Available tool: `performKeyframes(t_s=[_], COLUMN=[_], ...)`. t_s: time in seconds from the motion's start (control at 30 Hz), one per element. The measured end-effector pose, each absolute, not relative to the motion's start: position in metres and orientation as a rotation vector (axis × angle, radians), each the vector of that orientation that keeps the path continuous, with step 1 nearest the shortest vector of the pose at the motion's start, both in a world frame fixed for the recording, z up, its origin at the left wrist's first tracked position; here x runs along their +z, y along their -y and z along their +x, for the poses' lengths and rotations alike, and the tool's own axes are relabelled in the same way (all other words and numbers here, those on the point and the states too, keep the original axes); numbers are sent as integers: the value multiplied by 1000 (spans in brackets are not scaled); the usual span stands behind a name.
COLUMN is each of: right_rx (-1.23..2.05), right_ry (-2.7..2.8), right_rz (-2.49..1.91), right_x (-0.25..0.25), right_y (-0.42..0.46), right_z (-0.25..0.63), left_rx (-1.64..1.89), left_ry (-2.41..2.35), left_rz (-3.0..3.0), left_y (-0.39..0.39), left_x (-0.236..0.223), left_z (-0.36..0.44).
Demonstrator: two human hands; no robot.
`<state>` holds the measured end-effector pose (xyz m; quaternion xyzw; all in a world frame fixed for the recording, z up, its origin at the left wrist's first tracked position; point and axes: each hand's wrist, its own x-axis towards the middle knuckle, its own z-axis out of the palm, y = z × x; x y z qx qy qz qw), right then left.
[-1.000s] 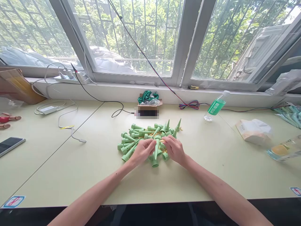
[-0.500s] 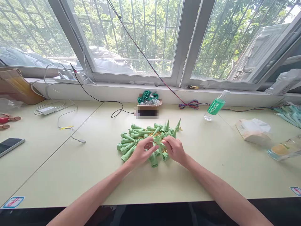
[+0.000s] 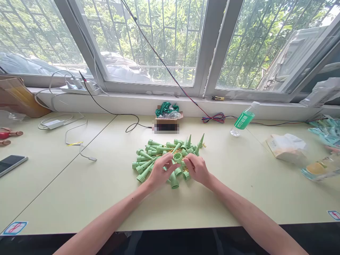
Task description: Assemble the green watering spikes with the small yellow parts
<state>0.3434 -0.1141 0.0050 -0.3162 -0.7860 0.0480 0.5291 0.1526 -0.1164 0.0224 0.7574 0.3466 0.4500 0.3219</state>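
Observation:
Between the thumb and fingers of my left hand (image 3: 161, 170) is a light green plastic watering spike (image 3: 177, 158), its round open end facing up at me. Close by on its right is my right hand (image 3: 198, 169), with fingers curled in a pinch; whatever lies between the fingertips is hidden. Under and around both hands spreads a pile of similar green spikes (image 3: 143, 166), mostly lying on their sides. A few spikes (image 3: 201, 141) at the pile's right point upward. Small yellowish pieces show among them.
A small cardboard box (image 3: 167, 121) with green and clear wrapping stands behind the pile. To its right are a bottle (image 3: 242, 120) and a tissue pack (image 3: 287, 147). A phone (image 3: 12, 164) and a white cable (image 3: 79, 143) lie left on the table (image 3: 106, 198).
The spike in my left hand has tilted so that its open end faces me more. Both hands remain almost in the same place.

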Motion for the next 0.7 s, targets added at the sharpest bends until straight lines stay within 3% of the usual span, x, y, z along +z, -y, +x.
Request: performKeyframes(t_s=[0.53, 0.7], right_rx=[1, -48], right_ry=[1806, 1781], right_rz=[-739, -728], right_x=[2, 4], right_y=[115, 116], right_z=[344, 344], left_rx=[1303, 1114], left_ry=[-852, -812], left_rz=[2052, 1814], left_y=[116, 117], left_x=[19, 29], left_z=[153, 154])
